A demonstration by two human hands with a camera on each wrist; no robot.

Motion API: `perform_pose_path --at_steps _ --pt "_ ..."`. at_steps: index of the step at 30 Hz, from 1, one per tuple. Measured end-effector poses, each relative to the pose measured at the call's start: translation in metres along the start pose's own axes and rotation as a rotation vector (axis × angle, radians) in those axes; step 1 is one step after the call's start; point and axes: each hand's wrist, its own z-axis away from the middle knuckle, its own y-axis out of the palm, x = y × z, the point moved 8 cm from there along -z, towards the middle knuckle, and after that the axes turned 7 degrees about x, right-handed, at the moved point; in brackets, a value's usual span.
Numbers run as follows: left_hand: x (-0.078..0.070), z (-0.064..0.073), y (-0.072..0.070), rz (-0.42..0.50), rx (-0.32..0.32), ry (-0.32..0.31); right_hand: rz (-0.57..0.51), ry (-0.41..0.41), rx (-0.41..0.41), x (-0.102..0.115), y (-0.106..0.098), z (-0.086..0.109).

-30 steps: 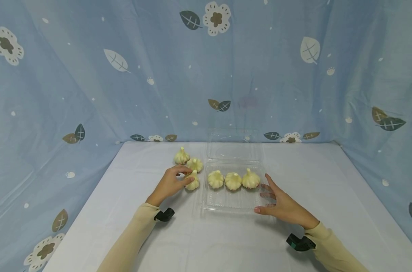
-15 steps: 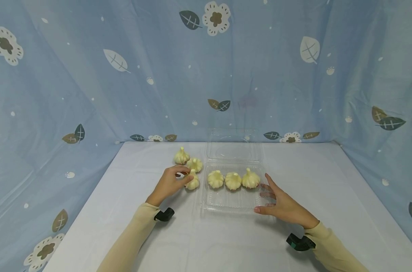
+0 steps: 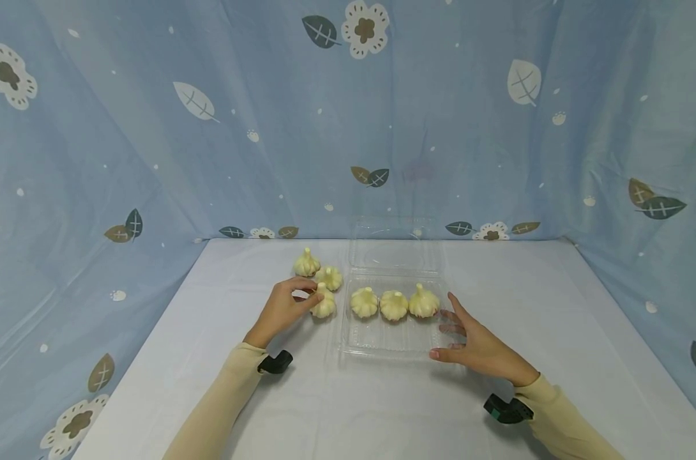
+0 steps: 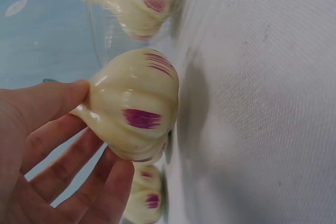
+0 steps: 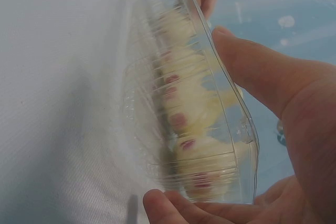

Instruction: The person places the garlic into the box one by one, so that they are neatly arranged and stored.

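My left hand (image 3: 281,310) pinches a pale garlic bulb (image 3: 324,307) by its stem, left of the clear plastic box (image 3: 377,337). In the left wrist view, thumb and fingers meet at the stem of this garlic bulb (image 4: 131,98), which has purple streaks. A small shadow gap beside it hints that it is slightly off the cloth, though this is hard to tell. Three garlic bulbs (image 3: 394,306) stand in a row inside the box. My right hand (image 3: 480,348) rests at the box's right side, fingers spread, thumb (image 5: 257,64) against the rim.
Behind my left hand, two more garlic bulbs, one at the back (image 3: 306,263) and one nearer (image 3: 329,278), sit on the white cloth (image 3: 348,409). The box's clear lid (image 3: 395,246) is folded back toward the patterned blue curtain (image 3: 279,128).
My left hand has shifted slightly left and up in the head view, tilting or lifting the pinched garlic bulb a little. My right hand and the box stay where they were.
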Motion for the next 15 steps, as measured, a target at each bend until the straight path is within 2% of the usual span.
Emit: perform_pose_path --at_steps 7,15 --pt "0.002 0.001 -0.005 0.036 -0.022 -0.024 0.001 -0.003 0.001 0.0 0.0 0.0" --pt "-0.001 0.002 -0.013 0.075 -0.044 -0.004 0.004 -0.003 -0.002 0.0 0.0 0.0"
